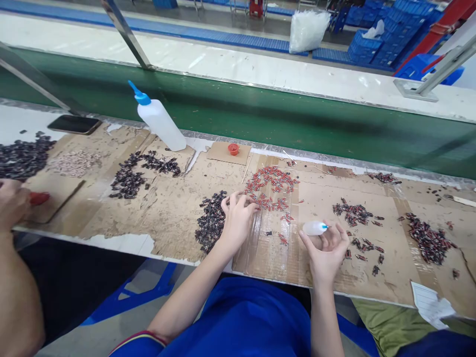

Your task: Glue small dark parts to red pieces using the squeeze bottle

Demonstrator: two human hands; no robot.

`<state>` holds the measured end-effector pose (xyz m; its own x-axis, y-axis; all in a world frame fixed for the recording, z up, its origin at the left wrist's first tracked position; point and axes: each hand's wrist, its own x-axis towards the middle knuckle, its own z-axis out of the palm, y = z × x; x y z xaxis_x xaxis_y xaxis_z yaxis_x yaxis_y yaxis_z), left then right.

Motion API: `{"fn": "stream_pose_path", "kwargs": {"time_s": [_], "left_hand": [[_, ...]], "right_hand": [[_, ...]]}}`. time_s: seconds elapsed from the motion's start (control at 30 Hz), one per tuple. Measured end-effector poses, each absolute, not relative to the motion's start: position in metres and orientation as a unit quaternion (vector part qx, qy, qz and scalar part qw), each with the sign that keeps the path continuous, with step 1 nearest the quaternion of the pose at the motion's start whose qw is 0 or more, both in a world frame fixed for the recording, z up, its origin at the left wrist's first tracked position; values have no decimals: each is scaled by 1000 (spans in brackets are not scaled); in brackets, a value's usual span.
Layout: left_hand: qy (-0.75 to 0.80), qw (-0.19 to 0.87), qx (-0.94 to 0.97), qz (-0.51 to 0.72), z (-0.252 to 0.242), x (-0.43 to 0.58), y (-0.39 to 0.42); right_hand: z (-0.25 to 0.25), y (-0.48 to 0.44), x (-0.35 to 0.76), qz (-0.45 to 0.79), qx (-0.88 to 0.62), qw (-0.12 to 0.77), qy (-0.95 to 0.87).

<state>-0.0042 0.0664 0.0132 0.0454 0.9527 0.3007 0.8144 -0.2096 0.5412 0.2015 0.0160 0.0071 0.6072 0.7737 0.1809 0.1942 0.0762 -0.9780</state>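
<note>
1. Right hand grasps one small squeeze bottle, four o'clock.
2. One large squeeze bottle, ten o'clock.
3. One red cup, twelve o'clock; contents unclear.
4. Left hand: cannot tell its grip.

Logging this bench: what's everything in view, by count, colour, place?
Large bottle: one, white-blue, back left
Small bottle: one, white-blue, right
Black parts: many, black, left and centre
Red parts: many, red, centre
Mixed parts: many, red-black, right
Pale bits: many, pinkish, left
Phone: one, black, left
Cup: one, red, back centre
Cardboard: several, brown, benchtop
Paper: some, white, right
Crates: many, blue, background
Bag: one, whitish, background
Co-worker's hand: one, bare, far left
Left hand: one, bare, beside black parts
Right hand: one, bare, holding small bottle
</note>
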Motion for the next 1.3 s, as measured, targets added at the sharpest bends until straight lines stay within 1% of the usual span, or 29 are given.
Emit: {"fn": "stream_pose_path", "kwargs": {"time_s": [0.13,0.2,0.23,0.3,0.37,0.43,0.53,0.6,0.67,0.73,0.83,0.87,0.93,1.03,1.1,1.23,1.3], "left_hand": [[613,133,706,329,6,-6,70],[611,145,701,338,8,-5,68],[609,154,699,343,11,-4,66],[590,182,699,359,19,0,58],[551,227,704,385,28,7,47],[506,278,706,411,34,14,36],[470,340,690,433,37,22,25],[455,375,681,435,33,23,22],[445,387,687,424,26,22,21],[472,348,704,402,18,19,19],[552,243,711,362,3,15,16],[564,223,712,354,-1,15,15],[558,217,719,352,-7,14,15],[532,248,720,370,-10,14,19],[515,288,708,387,-6,14,21],[502,389,651,416,7,14,21],[503,415,629,423,13,15,19]], "right_hand": [[21,-8,190,90,-602,713,-348],[24,-19,177,74,-588,721,-359],[25,-23,170,103,-588,708,-376],[24,-26,156,218,-599,655,-405],[23,-21,145,335,-602,613,-387],[20,-12,138,415,-588,600,-348],[16,-2,136,481,-567,599,-297],[15,1,139,496,-566,598,-275],[14,1,143,492,-571,601,-266],[14,0,147,484,-578,600,-268],[14,0,153,472,-590,597,-270],[14,0,154,468,-593,598,-269],[13,2,158,455,-596,604,-270],[12,4,160,430,-602,610,-284],[13,5,161,427,-606,604,-294],[17,3,160,459,-595,589,-297],[20,2,161,482,-584,584,-294]]}}
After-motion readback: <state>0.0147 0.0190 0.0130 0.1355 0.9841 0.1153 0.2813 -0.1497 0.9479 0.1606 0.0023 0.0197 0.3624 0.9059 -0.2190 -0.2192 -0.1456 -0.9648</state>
